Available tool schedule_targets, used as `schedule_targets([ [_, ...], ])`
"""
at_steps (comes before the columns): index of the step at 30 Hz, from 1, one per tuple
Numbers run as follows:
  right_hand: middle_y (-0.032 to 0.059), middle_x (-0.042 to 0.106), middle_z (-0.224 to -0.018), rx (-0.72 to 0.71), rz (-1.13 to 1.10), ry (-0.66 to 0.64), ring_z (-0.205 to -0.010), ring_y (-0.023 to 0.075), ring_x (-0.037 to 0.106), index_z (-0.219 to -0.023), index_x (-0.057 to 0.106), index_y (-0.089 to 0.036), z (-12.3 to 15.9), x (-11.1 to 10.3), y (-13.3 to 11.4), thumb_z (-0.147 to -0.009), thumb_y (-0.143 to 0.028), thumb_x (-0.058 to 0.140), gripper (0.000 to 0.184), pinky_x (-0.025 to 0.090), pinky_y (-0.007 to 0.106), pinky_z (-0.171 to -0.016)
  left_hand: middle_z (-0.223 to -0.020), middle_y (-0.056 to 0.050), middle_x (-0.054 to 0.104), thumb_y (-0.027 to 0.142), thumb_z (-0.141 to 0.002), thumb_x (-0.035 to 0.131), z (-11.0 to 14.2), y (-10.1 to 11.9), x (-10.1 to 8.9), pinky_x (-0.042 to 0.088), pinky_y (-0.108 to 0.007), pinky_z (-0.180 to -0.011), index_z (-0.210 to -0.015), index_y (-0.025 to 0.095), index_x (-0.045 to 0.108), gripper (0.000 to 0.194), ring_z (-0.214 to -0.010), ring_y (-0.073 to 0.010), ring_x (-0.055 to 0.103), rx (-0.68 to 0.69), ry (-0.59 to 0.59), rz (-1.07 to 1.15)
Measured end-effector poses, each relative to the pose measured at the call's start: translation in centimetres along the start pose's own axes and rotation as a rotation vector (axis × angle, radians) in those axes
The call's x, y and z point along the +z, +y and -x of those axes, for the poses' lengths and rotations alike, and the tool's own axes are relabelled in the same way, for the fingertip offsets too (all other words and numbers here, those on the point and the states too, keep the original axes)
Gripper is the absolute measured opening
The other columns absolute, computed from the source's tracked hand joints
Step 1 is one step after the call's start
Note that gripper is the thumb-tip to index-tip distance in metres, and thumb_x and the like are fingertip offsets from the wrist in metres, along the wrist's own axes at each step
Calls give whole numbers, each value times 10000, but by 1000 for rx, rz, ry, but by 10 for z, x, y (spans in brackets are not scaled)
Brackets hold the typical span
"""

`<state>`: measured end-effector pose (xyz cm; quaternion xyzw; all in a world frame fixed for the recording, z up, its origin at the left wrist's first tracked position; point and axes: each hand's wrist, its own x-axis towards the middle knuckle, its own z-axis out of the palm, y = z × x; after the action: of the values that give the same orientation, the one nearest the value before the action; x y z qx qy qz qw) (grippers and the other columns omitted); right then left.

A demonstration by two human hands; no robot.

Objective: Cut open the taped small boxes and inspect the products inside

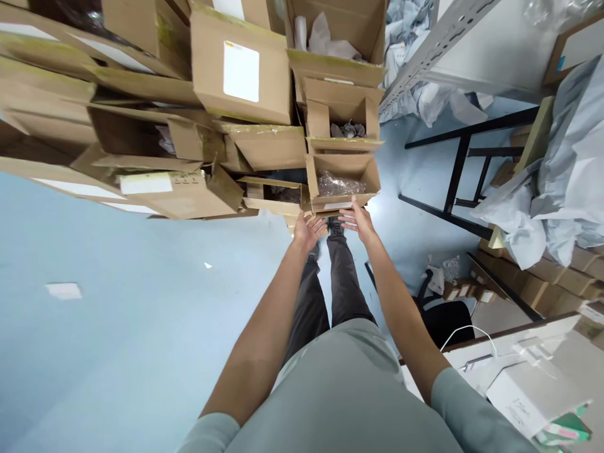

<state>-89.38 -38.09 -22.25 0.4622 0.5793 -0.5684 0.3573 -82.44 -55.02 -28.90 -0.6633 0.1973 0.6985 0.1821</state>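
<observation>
Right in front of me stands an open cardboard box point(343, 168) with clear plastic wrap point(340, 184) inside it. My right hand point(357, 220) is at its near lower edge, fingers spread and the thumb up by the box front; whether it presses on the cardboard I cannot tell. Just left of that, my left hand point(309, 231) is turned palm up with its fingers apart, close below the corner of a smaller open box point(274, 204). Neither hand grips anything.
Stacked open cardboard boxes point(240, 69) fill the upper left and middle. To the right are a black metal frame point(457, 170), grey plastic bags point(566, 163), a metal rack post point(425, 50) and a black chair point(443, 321). A white desk point(573, 377) stands lower right. Paper scraps point(63, 290) lie on the blue floor.
</observation>
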Motion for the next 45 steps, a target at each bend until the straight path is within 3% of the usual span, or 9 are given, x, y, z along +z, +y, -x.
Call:
schedule_targets([
  [8,126,897,-1218,23,16,36,-982,210,872,-1345,745,-199,-1,-14,13,-1122,-747,692,594,745,321,-844,-1303,-121,775,566,-1224,465,-5,-15,-10,691,-394,-1014,-1458,269,619,409,-1109,-259,819,-24,-7,-33],
  [16,111,892,-1069,46,-45,97,-889,216,856,-1232,745,-176,4,-12,33,-1121,-654,757,490,735,316,-765,-1400,-150,753,576,-1221,499,-6,-22,-19,687,-389,-1029,-1574,258,582,482,-1108,-250,818,-50,31,-33],
  [21,114,885,-1063,51,-30,98,-904,225,856,-1231,754,-171,9,-15,42,-1099,-652,790,500,739,327,-779,-1396,-154,757,579,-1203,567,-5,-24,-33,693,-384,-1020,-1575,267,582,486,-1119,-253,817,-62,40,18],
  [37,80,822,-963,109,-76,199,-822,192,844,-1036,718,-170,14,-20,96,-1113,-651,767,490,727,281,-713,-1548,-182,723,518,-1229,493,2,-32,-72,680,-420,-1128,-1591,253,585,458,-1313,-281,797,-44,72,-12],
  [45,19,723,-863,73,-128,247,-817,215,849,-1018,691,-202,16,-18,123,-1091,-545,818,373,730,295,-722,-1537,-181,728,501,-1229,514,6,-36,-94,685,-399,-1084,-1586,252,601,443,-1258,-268,815,-48,57,-11],
])
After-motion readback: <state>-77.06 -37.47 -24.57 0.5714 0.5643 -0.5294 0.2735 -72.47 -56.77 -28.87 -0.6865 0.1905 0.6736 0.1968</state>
